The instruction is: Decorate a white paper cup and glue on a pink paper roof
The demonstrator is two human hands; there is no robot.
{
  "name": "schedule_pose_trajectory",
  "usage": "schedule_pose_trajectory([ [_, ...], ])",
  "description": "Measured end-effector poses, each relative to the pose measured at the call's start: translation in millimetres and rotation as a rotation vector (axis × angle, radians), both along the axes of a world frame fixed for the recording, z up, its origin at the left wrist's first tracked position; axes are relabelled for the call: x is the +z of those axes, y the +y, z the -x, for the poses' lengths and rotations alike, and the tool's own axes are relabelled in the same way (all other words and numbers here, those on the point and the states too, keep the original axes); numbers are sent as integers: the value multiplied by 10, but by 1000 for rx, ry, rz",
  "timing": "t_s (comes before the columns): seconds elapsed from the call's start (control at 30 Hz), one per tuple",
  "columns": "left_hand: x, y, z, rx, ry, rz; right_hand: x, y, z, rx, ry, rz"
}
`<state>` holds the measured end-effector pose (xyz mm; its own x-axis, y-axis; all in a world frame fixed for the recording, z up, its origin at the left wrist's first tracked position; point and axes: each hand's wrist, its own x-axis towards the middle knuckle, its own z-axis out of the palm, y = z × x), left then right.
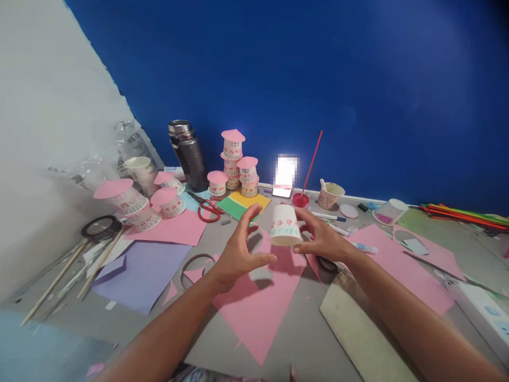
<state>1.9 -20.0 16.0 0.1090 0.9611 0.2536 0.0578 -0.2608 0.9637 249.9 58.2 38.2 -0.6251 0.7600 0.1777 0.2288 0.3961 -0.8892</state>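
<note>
A white paper cup (284,220), wide rim down, carries red flowers and green grass drawn around it. My right hand (324,236) grips it from the right, thumb near the lower rim and fingers at the upper side. My left hand (238,254) is open to the left of the cup, thumb and fingers spread apart, with a gap between them and the cup. Below both hands lies a pink paper sheet (260,318) with one corner toward me. A tape ring (186,270) and pink scraps are beside my left wrist.
Stacked cups with pink cone roofs (233,146) stand at the back, near a dark flask (191,159) and red-handled scissors (209,209). A bright phone (285,172), a red paint pot (300,200) and markers (328,216) sit behind my hands. A board (358,323) lies at right.
</note>
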Motion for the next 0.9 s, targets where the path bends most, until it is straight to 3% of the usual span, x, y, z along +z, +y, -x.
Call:
schedule_pose_trajectory([
  [0.1, -3, 26, -35, -170, -209, 159, -70, -76, -20, 72, 278, 294],
  [0.2, 6, 18, -137, -310, -351, 201, -182, -180, 33, 92, 359, 411],
  [0.4, 11, -27, -247, -222, -434, 245, -262, -280, 133, 127, 350, 481],
  [0.53, 27, -49, -202, -125, -262, 161, -234, -233, 70, 106, 250, 305],
  [0.7, 28, -55, -121, 49, 298, -178, -260, -205, -104, 33, -16, -80],
  [0.8, 15, -50, -108, 24, 451, -322, -239, -237, -138, 96, -123, -250],
  [0.9, 9, -50, -103, -17, 479, -338, -213, -253, -129, 100, -166, -305],
])
